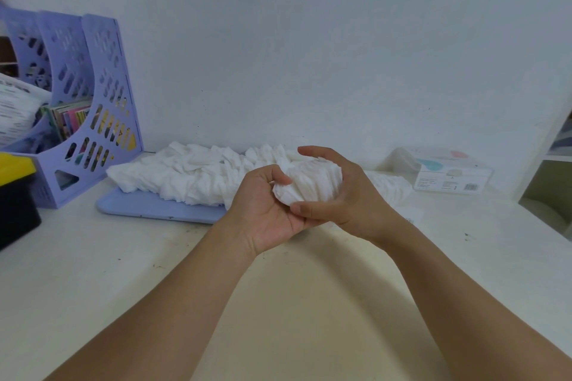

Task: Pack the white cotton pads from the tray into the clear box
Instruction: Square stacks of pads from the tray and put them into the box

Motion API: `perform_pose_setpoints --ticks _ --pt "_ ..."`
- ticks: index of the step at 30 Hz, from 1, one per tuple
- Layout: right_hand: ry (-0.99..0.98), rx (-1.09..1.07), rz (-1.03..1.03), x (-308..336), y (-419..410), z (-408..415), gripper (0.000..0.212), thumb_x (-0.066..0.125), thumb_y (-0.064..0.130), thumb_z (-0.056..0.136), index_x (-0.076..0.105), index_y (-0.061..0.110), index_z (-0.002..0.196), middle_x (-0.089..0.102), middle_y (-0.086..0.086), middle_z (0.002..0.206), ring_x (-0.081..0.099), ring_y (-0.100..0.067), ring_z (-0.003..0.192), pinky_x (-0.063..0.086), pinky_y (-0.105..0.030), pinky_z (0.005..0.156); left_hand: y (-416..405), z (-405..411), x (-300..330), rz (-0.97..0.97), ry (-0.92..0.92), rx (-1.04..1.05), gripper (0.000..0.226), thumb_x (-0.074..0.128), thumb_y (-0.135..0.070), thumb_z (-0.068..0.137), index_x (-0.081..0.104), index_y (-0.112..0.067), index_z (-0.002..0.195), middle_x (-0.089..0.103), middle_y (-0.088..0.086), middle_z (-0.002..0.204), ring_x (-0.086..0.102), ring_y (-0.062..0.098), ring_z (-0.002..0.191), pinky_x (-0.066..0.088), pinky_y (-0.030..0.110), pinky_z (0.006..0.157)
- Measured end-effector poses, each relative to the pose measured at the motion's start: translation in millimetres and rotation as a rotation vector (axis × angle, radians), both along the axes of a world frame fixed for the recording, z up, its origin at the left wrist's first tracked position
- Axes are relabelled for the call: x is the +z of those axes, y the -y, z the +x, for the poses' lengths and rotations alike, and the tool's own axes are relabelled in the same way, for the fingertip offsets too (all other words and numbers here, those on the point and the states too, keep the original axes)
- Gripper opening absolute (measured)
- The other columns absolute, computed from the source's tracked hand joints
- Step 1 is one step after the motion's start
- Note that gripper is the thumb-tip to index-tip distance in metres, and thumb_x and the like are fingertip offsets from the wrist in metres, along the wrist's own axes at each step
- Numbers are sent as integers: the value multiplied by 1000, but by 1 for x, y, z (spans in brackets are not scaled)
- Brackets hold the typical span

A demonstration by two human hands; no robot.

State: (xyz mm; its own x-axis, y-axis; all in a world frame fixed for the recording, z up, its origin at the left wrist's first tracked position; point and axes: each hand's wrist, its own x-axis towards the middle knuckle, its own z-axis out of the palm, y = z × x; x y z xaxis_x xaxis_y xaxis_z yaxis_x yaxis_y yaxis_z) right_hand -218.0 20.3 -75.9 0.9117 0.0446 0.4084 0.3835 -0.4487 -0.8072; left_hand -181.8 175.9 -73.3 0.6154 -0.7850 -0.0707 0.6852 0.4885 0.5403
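A stack of white cotton pads (312, 184) is held above the table between both hands. My left hand (266, 210) cups it from below on the left, thumb curled onto the stack's edge. My right hand (337, 195) wraps round it, fingers over the top and thumb under. Behind them a big heap of loose cotton pads (192, 173) lies on a pale blue tray (154, 210). The clear box (445, 170), with a printed label, stands at the back right by the wall.
A lilac file rack (93, 108) holding papers and booklets stands at the back left. A black and yellow case (15, 195) sits at the left edge. White shelving (554, 182) rises at the right. A white wall closes the far side.
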Motion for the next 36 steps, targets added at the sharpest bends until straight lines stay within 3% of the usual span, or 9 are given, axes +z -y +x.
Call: perform_pose_setpoints --ticks 4,9,18,20,24,26,31,33,36 --pt "-9 18 41 1 1 0 72 91 13 74 57 32 135 62 17 125 62 -3 117 55 -31 99 -1 2 -2 -23 -10 -30 63 35 -5 73 54 3 133 59 28 132 64 45 114 55 52 89" --pt "-52 72 122 1 8 3 68 89 12 77 59 32 135 64 5 128 65 -15 118 58 -44 98 -2 1 -2 -68 -9 -41 69 33 -4 70 51 6 135 54 31 137 57 49 123 42 59 105" --pt "-53 68 151 1 10 4 58 85 12 79 62 30 130 68 -1 122 69 -19 112 59 -47 95 -2 4 -3 -109 -9 -67 74 34 -3 68 47 6 141 50 32 141 50 50 131 37 61 111" --pt "-18 33 97 1 9 4 62 85 11 77 61 31 131 68 1 123 67 -17 114 58 -47 96 -2 2 -2 -103 5 -68 71 33 -3 69 50 6 138 52 31 140 53 48 128 43 60 106" --pt "38 -18 -13 -3 4 7 68 84 22 70 59 33 132 65 9 125 62 -11 120 52 -43 104 0 -1 1 -75 -5 -25 57 31 -1 71 64 7 116 63 26 125 69 44 103 59 49 77" --pt "35 -34 12 -5 3 8 63 85 17 74 61 32 130 66 11 122 64 -10 117 55 -40 101 0 0 0 -76 -10 -10 58 30 -1 72 60 7 121 62 28 126 69 45 103 59 53 79" --pt "-64 26 357 -3 8 9 51 80 8 82 65 26 126 71 -10 121 70 -31 112 59 -50 93 1 6 -6 -109 -81 4 68 34 3 71 51 7 137 55 31 136 59 47 120 47 61 104" --pt "-113 47 490 -3 9 9 49 76 8 84 63 23 128 71 -23 117 70 -39 109 57 -51 95 2 7 -7 -84 -122 51 57 36 3 75 56 10 128 61 29 128 64 46 111 53 61 94" --pt "-188 82 671 1 9 7 39 67 3 92 63 14 130 71 -21 119 70 -37 111 56 -44 99 3 13 -9 83 -179 238 42 44 3 79 60 3 118 67 22 112 69 35 89 62 48 75"
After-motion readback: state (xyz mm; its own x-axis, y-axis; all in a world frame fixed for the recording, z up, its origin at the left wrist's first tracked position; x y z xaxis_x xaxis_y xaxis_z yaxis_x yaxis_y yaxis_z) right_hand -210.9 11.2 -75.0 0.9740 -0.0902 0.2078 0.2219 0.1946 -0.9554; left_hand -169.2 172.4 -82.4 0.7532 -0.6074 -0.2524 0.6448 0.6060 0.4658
